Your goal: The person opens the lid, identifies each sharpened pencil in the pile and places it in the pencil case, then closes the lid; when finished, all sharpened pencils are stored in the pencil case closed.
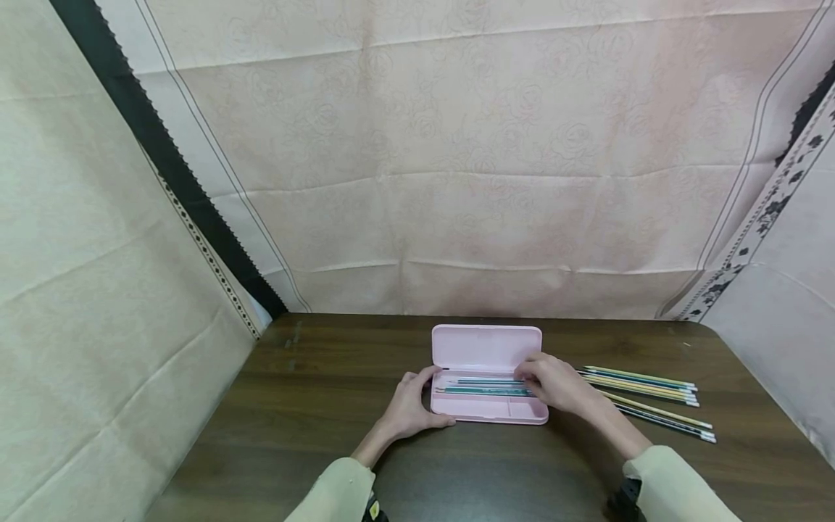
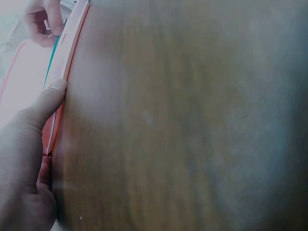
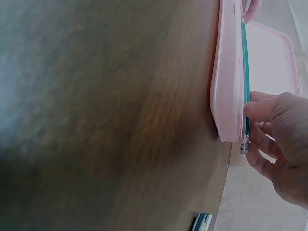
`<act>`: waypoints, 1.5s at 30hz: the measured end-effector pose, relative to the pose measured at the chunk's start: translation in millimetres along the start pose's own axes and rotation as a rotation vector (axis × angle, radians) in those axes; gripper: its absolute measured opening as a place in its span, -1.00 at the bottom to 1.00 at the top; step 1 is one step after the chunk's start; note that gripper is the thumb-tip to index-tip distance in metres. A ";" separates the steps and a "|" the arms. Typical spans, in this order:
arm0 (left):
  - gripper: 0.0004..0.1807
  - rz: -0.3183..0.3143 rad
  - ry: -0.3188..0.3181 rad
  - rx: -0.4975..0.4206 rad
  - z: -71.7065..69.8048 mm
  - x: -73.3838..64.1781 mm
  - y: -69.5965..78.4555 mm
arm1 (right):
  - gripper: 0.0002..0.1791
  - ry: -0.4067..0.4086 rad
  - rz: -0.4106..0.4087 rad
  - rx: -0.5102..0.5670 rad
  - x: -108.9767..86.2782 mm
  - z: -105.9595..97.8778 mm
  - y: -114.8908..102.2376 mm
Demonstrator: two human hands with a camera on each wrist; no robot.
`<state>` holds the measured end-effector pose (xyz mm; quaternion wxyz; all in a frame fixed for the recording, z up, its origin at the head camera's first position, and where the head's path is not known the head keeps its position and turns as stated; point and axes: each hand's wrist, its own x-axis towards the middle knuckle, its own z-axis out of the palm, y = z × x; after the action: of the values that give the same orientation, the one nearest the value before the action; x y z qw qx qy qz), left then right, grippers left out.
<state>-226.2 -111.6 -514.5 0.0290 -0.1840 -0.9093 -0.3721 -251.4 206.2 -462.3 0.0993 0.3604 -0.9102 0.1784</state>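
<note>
The case [image 1: 472,411] lies on the table [image 1: 293,442], toward the far edge, its lid [image 1: 485,348] behind it. In the case, pencils [image 1: 483,391] run left to right, in front of the lid. The left hand [image 1: 411,407] is at the case's left end, thumb at the near edge, fingers at the rear corner. The right hand [image 1: 554,382] is over the right end, holding a pencil [image 3: 246,62] with the eraser end to the right. Right of the case, on the table, lie two groups of pencils: one farther back [image 1: 642,388], the other nearer [image 1: 665,423]. Behind the table hangs a cloth [image 1: 489,181].
</note>
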 end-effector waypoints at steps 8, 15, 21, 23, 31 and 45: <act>0.02 -0.002 -0.004 0.012 0.0 0.3 -0.6 | -0.80 -0.008 -0.016 0.014 7.5 3.3 -4.9; 0.02 0.004 0.004 0.003 0.1 0.5 0.2 | -0.80 -0.006 -0.028 0.010 12.0 6.7 -7.4; 0.01 0.016 0.011 0.012 0.6 0.8 -0.2 | -0.81 -0.011 -0.034 0.014 16.2 11.3 -6.7; 0.01 0.016 0.012 0.010 0.4 0.6 0.0 | -0.81 -0.013 -0.033 0.018 17.2 12.9 -6.8; 0.01 0.012 0.011 0.004 0.0 0.6 0.5 | -0.81 -0.017 -0.042 0.025 17.6 14.6 -8.1; 0.01 -0.002 0.001 -0.002 -0.5 0.7 0.1 | -0.82 -0.021 -0.019 0.065 15.9 11.3 -7.9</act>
<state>-226.8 -111.6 -514.0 0.0288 -0.1829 -0.9091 -0.3732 -258.0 186.5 -465.7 0.0797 0.3742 -0.9013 0.2034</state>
